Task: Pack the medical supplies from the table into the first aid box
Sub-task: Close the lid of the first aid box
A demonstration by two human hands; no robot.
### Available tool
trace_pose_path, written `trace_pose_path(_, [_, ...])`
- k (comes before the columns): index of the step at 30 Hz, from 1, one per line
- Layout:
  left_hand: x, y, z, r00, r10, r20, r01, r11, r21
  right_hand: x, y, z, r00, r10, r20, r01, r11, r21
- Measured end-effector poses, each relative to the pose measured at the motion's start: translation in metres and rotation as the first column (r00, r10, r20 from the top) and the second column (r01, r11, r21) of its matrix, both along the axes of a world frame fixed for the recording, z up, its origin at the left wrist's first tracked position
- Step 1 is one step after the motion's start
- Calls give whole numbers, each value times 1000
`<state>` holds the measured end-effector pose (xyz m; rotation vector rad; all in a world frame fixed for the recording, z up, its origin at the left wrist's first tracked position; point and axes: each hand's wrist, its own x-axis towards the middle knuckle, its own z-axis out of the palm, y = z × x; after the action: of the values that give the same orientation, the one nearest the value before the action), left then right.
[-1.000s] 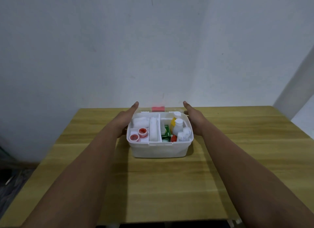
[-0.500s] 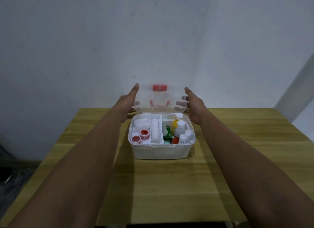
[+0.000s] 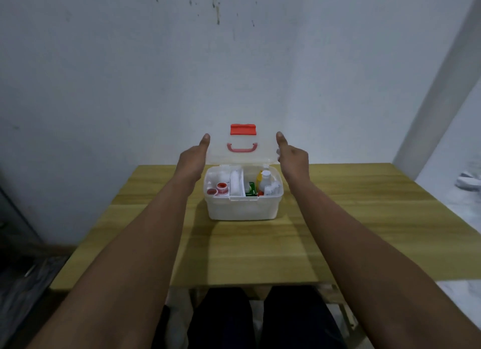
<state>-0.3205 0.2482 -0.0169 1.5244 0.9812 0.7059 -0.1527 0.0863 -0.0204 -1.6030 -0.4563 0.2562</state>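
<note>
A white first aid box [image 3: 242, 210] stands on the wooden table [image 3: 364, 218], its inner tray filled. Red tape rolls [image 3: 221, 187] and a white bandage roll [image 3: 235, 183] lie in the left compartments. A green packet [image 3: 251, 188] and white bottles [image 3: 265, 180] fill the right compartment. The clear lid [image 3: 242, 146], with a red latch and pink handle, stands upright on its rear hinge. My left hand [image 3: 194, 158] grips the lid's left edge and my right hand [image 3: 291, 157] grips its right edge, thumbs pointing up.
A plain wall rises just behind the table's far edge. A white pillar [image 3: 437, 93] stands at the right. My dark-trousered legs [image 3: 260, 320] show below the near table edge. The tabletop around the box carries no other items.
The lid lay flat behind the box a second ago. Both hands have swung it upward and forward to upright. The camera has pulled back, showing more table.
</note>
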Motion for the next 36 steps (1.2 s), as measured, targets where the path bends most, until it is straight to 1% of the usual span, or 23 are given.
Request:
trace_pose_path(3, [-11,-19,-8,999,29,19,-30,999,33,-10,-15,-15,999,-9,47,10,1000,-25])
trace_pose_path(7, [-25,-42,-31,1000,-2,-14,3,992,124,-20,-27,-38,989,69,128,-57,994,-98])
trace_pose_path(10, [-31,-48,-55,999,-28,-25,32,985,168,-33,-32,-51,984,103,145,-80,984,-159])
trace_pose_path(15, [-31,-53,-66,999,-30,42,25,992,125,-44,-33,-65,978,117,173,-89,983,-161])
trace_pose_path(19, [-30,-51,-68,996,-20,86,13,996,88,-45,-31,-70,982,115,151,-95,987,-130])
trace_pose_path(27, [-22,-48,-71,995,-5,97,-1,998,60,-43,-25,-75,985,119,122,-110,991,-80])
trace_pose_path(36, [9,-20,-73,994,-5,111,3,1000,18,-14,-3,-73,988,129,80,-125,990,-62])
